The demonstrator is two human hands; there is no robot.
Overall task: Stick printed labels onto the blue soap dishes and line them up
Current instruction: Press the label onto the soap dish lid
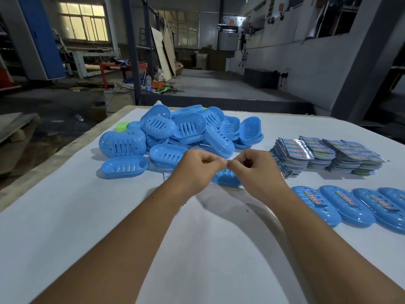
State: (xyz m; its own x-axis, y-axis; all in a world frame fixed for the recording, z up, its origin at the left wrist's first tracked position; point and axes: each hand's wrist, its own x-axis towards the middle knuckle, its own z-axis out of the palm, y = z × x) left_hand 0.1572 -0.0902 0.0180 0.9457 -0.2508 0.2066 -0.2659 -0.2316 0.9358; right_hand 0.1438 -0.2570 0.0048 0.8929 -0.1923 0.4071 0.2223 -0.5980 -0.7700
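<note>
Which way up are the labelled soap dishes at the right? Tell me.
Upside down. The dishes in the row show their slotted bases on top, each with a printed label stuck across it, and their rims rest on the white table.

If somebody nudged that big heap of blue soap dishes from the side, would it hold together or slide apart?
Probably slide apart. The heap of blue soap dishes is loose: dishes lean at odd angles and nothing ties them. They look like thin, smooth, glossy plastic, so likely light and slippery on each other. The white table looks smooth too, so outer ones may skid rather than tip.
</note>
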